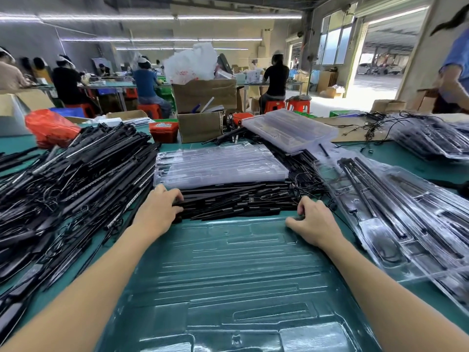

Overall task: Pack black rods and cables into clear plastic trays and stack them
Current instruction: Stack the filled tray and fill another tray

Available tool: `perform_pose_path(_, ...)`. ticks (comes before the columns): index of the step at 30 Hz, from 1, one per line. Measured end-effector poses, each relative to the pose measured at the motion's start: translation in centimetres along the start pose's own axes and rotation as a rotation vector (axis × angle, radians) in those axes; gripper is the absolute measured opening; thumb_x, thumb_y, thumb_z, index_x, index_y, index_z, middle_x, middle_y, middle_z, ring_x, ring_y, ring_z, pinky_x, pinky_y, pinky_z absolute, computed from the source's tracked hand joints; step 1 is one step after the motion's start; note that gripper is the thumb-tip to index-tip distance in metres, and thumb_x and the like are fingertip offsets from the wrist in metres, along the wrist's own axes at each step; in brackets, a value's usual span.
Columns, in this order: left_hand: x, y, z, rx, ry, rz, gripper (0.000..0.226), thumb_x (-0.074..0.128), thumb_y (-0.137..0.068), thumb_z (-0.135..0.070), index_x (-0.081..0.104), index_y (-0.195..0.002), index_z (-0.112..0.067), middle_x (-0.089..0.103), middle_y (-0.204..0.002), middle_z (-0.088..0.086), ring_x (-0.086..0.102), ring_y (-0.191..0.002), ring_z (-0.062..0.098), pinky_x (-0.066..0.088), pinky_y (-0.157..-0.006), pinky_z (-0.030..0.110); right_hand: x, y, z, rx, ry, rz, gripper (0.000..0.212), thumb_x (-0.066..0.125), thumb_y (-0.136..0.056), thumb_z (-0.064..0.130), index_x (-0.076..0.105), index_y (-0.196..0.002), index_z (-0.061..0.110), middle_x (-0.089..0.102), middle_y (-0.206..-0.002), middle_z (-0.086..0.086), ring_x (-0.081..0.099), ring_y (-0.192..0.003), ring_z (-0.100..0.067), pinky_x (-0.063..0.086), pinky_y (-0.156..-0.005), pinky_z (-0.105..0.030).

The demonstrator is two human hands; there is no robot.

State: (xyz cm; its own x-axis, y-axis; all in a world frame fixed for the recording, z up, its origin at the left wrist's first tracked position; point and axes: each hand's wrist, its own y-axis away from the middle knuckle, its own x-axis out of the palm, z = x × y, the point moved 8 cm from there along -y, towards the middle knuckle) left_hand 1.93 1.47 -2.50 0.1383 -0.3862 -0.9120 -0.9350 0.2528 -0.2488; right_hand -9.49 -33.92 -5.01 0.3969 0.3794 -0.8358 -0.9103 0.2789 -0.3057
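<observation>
While both hands curl on flat black rods, L hand grips end, R hand pinches other.

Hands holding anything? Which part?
Both hands curl on the ends of the black rods: left hand at the left end, right hand at the right.

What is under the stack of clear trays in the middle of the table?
The tray stack rests on a pile of black rods, whose near ends stick out toward both hands. How far the rods run under the trays is hidden.
</observation>
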Motion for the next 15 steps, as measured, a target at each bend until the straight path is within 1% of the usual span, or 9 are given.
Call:
perform_pose_path(3,-1.5,1.2,-0.9,0.058,0.064,-0.127,0.014,0.068,-0.095,-0.024,0.065,-0.107,-0.018,0.044,-0.097,0.001,0.05,-0.094,0.019,0.048,-0.084,0.038,0.3,-0.1,0.0,0.018,0.036,0.052,0.032,0.067,-0.08,0.039,0.045,-0.073,0.018,0.059,-0.07,-0.002,0.058,-0.071,-0.026,0.043,-0.069,-0.037)
perform_pose_path(6,-3.0,3.0,-2.5,0.164,0.147,-0.202,0.015,0.065,-0.096,-0.022,0.066,-0.11,-0.015,0.053,-0.097,-0.001,0.056,-0.097,0.02,0.047,-0.082,0.032,0.3,-0.1,0.0,-0.002,0.025,0.059,0.034,0.068,-0.081,0.037,0.043,-0.067,0.02,0.054,-0.063,0.002,0.056,-0.066,-0.023,0.046,-0.067,-0.035)
perform_pose_path(7,-3.4,3.7,-3.1,0.197,0.192,-0.191,0.013,0.063,-0.097,-0.023,0.064,-0.108,-0.016,0.057,-0.096,-0.004,0.058,-0.097,0.019,0.045,-0.081,0.028,0.3,-0.1,0.1,-0.009,0.026,0.058,0.035,0.068,-0.081,0.036,0.042,-0.065,0.02,0.053,-0.062,0.004,0.054,-0.064,-0.021,0.045,-0.066,-0.034)
perform_pose_path(8,-3.6,4.5,-3.6,0.22,0.238,-0.16,0.01,0.062,-0.098,-0.027,0.063,-0.104,-0.02,0.06,-0.092,-0.008,0.059,-0.093,0.016,0.045,-0.077,0.026,0.3,-0.1,0.1,-0.01,0.026,0.061,0.036,0.068,-0.082,0.036,0.041,-0.064,0.021,0.052,-0.061,0.005,0.052,-0.062,-0.019,0.045,-0.064,-0.034)
perform_pose_path(9,-3.8,5.3,-3.9,0.237,0.271,-0.122,0.01,0.06,-0.099,-0.035,0.06,-0.097,-0.026,0.061,-0.084,-0.013,0.06,-0.083,0.011,0.046,-0.07,0.026,0.3,-0.1,0.1,-0.01,0.02,0.066,0.036,0.069,-0.082,0.035,0.041,-0.064,0.021,0.052,-0.061,0.005,0.051,-0.062,-0.018,0.044,-0.063,-0.033)
perform_pose_path(10,-4.0,6.3,-4.3,0.255,0.283,-0.093,0.017,0.057,-0.098,-0.045,0.057,-0.09,-0.031,0.061,-0.075,-0.013,0.058,-0.071,0.006,0.048,-0.063,0.029,0.3,-0.2,0.1,-0.011,0.007,0.066,0.036,0.069,-0.082,0.035,0.041,-0.064,0.02,0.052,-0.061,0.005,0.051,-0.062,-0.018,0.043,-0.062,-0.033)
perform_pose_path(11,-4.1,7.3,-4.5,0.276,0.284,-0.068,0.025,0.052,-0.096,-0.055,0.056,-0.086,-0.032,0.061,-0.07,-0.011,0.057,-0.063,0.007,0.049,-0.059,0.033,0.3,-0.1,0.0,-0.007,-0.009,0.063,0.036,0.07,-0.082,0.034,0.042,-0.063,0.02,0.053,-0.061,0.004,0.051,-0.062,-0.018,0.042,-0.062,-0.032)
perform_pose_path(13,-4.2,9.5,-4.8,0.319,0.288,-0.031,0.034,0.044,-0.093,-0.062,0.059,-0.083,-0.034,0.064,-0.074,-0.014,0.06,-0.064,0.009,0.052,-0.06,0.038,0.3,-0.1,-0.3,0.014,-0.05,0.06,0.035,0.071,-0.081,0.032,0.045,-0.064,0.017,0.054,-0.061,0.002,0.051,-0.062,-0.02,0.042,-0.062,-0.032)
perform_pose_path(15,-4.2,11.6,-4.6,0.35,0.302,-0.01,0.036,0.046,-0.092,-0.063,0.067,-0.083,-0.035,0.067,-0.077,-0.018,0.064,-0.07,0.008,0.054,-0.065,0.037,0.4,-0.1,-0.3,0.002,-0.071,0.077,0.035,0.071,-0.082,0.032,0.045,-0.064,0.017,0.053,-0.059,0.003,0.049,-0.06,-0.02,0.041,-0.06,-0.031)
